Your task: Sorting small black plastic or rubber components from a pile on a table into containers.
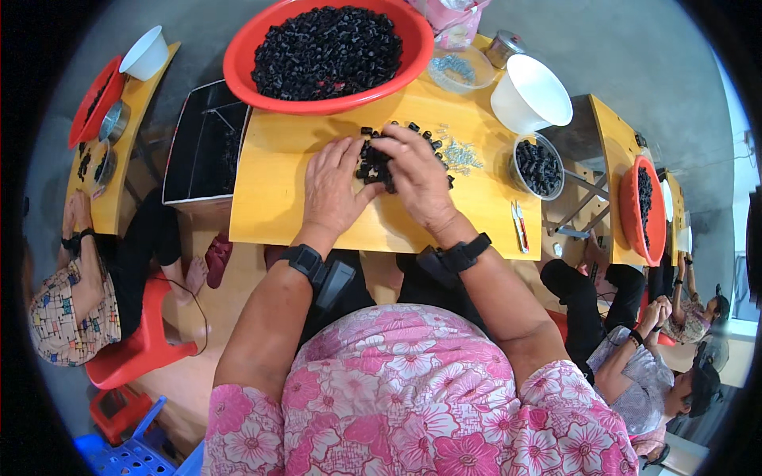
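Both forearms come up from the lower edge and converge. The left hand point(333, 190) lies palm down, fingers together and extended. The right hand point(418, 176) is angled inward beside it, fingers curled downward. Each wrist wears a black strap

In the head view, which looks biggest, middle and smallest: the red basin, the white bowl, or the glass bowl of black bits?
1. Red basin, clearly largest.
2. White bowl.
3. Glass bowl of black pieces, a bit smaller than the white bowl beside it.

A pink plastic bag point(454, 24) stands at the table's far edge behind the red basin point(238, 59).
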Available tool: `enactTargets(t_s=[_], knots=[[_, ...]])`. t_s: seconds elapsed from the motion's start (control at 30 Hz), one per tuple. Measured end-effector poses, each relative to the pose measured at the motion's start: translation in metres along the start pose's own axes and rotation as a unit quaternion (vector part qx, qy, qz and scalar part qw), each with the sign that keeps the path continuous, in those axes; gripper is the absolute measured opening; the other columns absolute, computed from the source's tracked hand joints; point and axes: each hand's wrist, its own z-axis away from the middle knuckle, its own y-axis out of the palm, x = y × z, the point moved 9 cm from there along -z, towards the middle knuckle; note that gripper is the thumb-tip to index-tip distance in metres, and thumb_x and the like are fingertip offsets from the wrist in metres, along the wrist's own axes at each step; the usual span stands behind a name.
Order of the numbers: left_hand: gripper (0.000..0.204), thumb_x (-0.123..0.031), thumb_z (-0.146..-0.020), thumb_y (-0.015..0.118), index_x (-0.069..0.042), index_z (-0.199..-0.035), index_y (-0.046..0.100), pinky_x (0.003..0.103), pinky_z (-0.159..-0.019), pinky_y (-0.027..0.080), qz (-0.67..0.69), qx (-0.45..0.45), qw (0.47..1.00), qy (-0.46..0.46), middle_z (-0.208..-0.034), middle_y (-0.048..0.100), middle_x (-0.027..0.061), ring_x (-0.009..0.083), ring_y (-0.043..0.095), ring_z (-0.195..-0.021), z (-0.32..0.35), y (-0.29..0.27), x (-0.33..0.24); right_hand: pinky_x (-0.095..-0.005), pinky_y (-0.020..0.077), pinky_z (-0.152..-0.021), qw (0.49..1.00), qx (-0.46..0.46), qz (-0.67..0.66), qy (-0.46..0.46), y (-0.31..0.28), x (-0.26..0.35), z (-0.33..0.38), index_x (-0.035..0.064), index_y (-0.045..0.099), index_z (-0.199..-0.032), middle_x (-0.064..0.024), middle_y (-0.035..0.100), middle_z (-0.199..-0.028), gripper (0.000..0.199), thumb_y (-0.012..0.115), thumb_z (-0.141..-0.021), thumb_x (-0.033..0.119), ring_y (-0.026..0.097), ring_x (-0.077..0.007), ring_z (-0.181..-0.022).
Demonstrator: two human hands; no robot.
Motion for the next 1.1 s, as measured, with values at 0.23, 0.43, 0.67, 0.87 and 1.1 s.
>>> enactTargets(t_s=[0.23, 0.43, 0.67, 0.87, 1.1], knots=[[0.076, -0.035, -0.069, 0.078, -0.009, -0.133, 0.047, 0.045, -0.106, 0.029, 0.009, -0.009, 1.000, 0.018, -0.133, 0.048, 0.0140, 0.0330, 0.040, -0.126, -0.002, -0.007, -0.004, -0.0255, 0.0457, -0.084, 0.982, -0.157, 0.033, 0.099, -0.086, -0.043, 0.053, 0.0026, 0.065, -0.109, -0.0083, 0.063, -0.105, 0.029, 0.056, -0.084, -0.009, 0.059, -0.0162, -0.095], [0.078, -0.036, -0.068, 0.079, -0.012, -0.135, 0.046, 0.051, -0.108, 0.024, 0.007, -0.025, 1.000, 0.013, -0.137, 0.045, 0.0126, 0.0335, 0.036, -0.130, 0.001, -0.008, -0.004, -0.0250, 0.0476, -0.071, 0.971, -0.122, 0.124, 0.162, -0.086, -0.064, 0.090, 0.0016, 0.067, -0.105, -0.0055, 0.061, -0.086, 0.024, 0.062, -0.082, -0.005, 0.058, -0.0130, -0.077], [0.080, -0.033, -0.069, 0.078, -0.014, -0.139, 0.043, 0.058, -0.109, 0.018, -0.023, -0.019, 0.999, 0.013, -0.146, 0.034, 0.0122, 0.0334, 0.026, -0.139, 0.009, -0.018, -0.013, -0.0374, 0.0479, -0.071, 0.959, -0.088, 0.137, 0.231, -0.074, -0.064, 0.082, 0.0044, 0.064, -0.105, -0.0124, 0.060, -0.085, 0.029, 0.069, -0.077, 0.010, 0.059, -0.0285, -0.076], [0.082, -0.030, -0.068, 0.079, -0.010, -0.139, 0.044, 0.051, -0.110, 0.021, -0.005, -0.012, 0.999, 0.049, -0.147, 0.034, 0.0149, 0.0354, 0.027, -0.137, 0.032, -0.032, -0.032, -0.0390, 0.0474, -0.069, 0.960, -0.058, 0.185, 0.202, -0.069, -0.062, 0.081, 0.0066, 0.065, -0.105, -0.0118, 0.059, -0.083, 0.029, 0.069, -0.077, 0.013, 0.059, -0.0298, -0.076], [0.078, -0.027, -0.068, 0.078, -0.009, -0.137, 0.046, 0.048, -0.112, 0.022, 0.035, 0.016, 0.998, 0.051, -0.145, 0.037, 0.0158, 0.0368, 0.028, -0.137, 0.052, -0.031, -0.032, -0.0402, 0.0488, -0.071, 0.946, -0.064, 0.191, 0.253, -0.064, -0.065, 0.081, 0.0077, 0.067, -0.103, -0.0137, 0.061, -0.085, 0.027, 0.068, -0.078, 0.016, 0.061, -0.0315, -0.080]])
